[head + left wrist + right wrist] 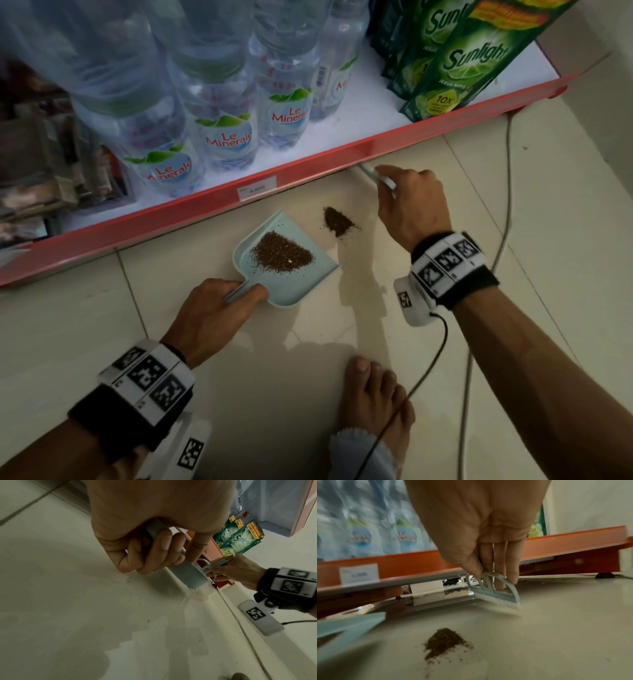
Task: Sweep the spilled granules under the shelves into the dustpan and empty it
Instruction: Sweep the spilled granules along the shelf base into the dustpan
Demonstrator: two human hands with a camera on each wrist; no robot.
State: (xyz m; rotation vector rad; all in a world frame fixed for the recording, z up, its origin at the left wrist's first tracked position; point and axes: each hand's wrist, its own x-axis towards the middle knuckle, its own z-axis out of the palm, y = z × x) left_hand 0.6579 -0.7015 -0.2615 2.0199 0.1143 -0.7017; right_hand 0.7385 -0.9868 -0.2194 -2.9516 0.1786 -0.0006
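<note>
Brush at the shelf edge, dustpan held flat on the floor tiles.

The left hand grips the handle of the pale blue dustpan, which carries a heap of brown granules. A smaller pile lies on the floor just beyond the pan's lip, between both hands. The right hand pinches a small brush, bristles on the floor by the red shelf.

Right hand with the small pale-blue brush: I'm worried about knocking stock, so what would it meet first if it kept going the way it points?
Probably nothing on the shelf: the right hand and pale-blue brush aim at the floor gap under the red shelf edge. Depth beyond is unclear.
</note>
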